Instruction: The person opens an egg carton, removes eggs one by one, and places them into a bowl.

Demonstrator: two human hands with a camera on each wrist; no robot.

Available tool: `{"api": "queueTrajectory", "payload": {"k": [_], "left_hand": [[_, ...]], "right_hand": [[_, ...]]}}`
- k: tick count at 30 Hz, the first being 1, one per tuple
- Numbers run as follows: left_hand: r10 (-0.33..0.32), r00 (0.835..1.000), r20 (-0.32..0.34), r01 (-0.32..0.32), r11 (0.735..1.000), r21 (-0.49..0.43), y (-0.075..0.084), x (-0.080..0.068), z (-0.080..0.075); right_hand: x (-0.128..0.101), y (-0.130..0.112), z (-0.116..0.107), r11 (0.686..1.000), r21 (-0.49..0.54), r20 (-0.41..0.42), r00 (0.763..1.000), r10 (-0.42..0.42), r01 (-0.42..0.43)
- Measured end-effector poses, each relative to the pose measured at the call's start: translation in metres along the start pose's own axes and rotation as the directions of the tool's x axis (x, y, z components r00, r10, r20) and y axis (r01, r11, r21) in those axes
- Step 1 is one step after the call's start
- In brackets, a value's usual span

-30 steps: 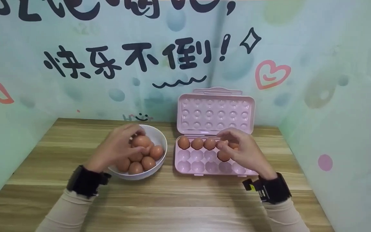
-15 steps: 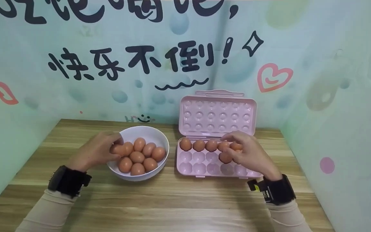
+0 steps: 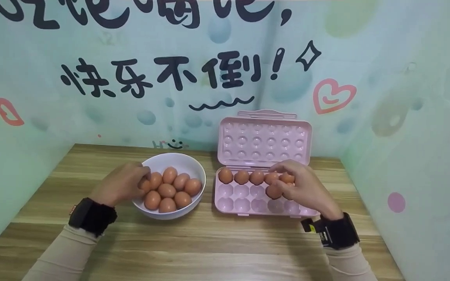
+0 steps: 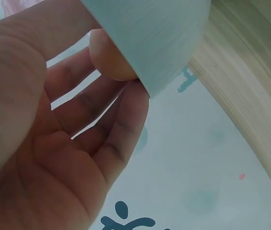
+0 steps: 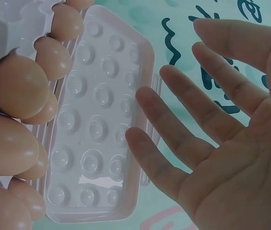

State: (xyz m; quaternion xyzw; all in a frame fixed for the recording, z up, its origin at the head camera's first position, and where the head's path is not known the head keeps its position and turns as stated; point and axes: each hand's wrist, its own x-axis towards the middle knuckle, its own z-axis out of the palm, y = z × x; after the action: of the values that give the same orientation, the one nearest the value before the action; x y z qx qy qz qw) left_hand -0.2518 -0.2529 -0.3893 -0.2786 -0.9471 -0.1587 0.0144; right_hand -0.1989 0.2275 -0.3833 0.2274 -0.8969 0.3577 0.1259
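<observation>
The left hand (image 3: 121,187) rested at the near-left rim of the white bowl (image 3: 189,162), its fingers curled round one brown egg (image 3: 144,184) at the bowl's left edge; in the left wrist view that egg (image 4: 109,57) showed between the fingertips and the bowl's wall. Counting that one, eight eggs could be seen in the bowl. The right hand (image 3: 305,189) hovered over the right part of the pink egg tray (image 3: 240,203), fingers straight and spread with nothing between them, as the right wrist view (image 5: 212,124) showed plainly. In the tray, five eggs filled the back row and one egg (image 3: 273,191) sat in the middle row just beside the right hand's fingertips, six visible in all; the hand hid some cups. The tray's lid (image 3: 264,137) stood open, upright against the wall. Bowl and tray stood side by side, close but apart, on the wooden table (image 3: 209,246)
</observation>
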Motion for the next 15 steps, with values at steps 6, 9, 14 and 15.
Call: {"api": "queueTrajectory", "payload": {"k": [6,9,14,15], "left_hand": [[0.018,1.000,-0.006,-0.018,0.999,0.030,0.0029,0.0004,0.0055],[-0.005,0.999,0.034,0.004,1.000,0.016,0.0059,0.0003,0.0041],[-0.037,0.996,0.076,0.037,0.999,-0.005,0.0078,-0.0019,0.0003],[-0.039,0.997,0.073,0.040,0.999,-0.011,0.0079,-0.0026,0.0004]], "right_hand": [[-0.0013,0.0025,0.0000,1.000,-0.014,0.009,1.000,-0.016,0.016],[-0.0009,0.0026,-0.0003,1.000,-0.007,0.010,1.000,-0.018,0.018],[0.0012,0.0025,-0.0006,1.000,0.007,0.013,1.000,-0.014,0.013],[0.0014,0.0026,-0.0008,1.000,0.006,0.015,1.000,-0.013,0.013]]}}
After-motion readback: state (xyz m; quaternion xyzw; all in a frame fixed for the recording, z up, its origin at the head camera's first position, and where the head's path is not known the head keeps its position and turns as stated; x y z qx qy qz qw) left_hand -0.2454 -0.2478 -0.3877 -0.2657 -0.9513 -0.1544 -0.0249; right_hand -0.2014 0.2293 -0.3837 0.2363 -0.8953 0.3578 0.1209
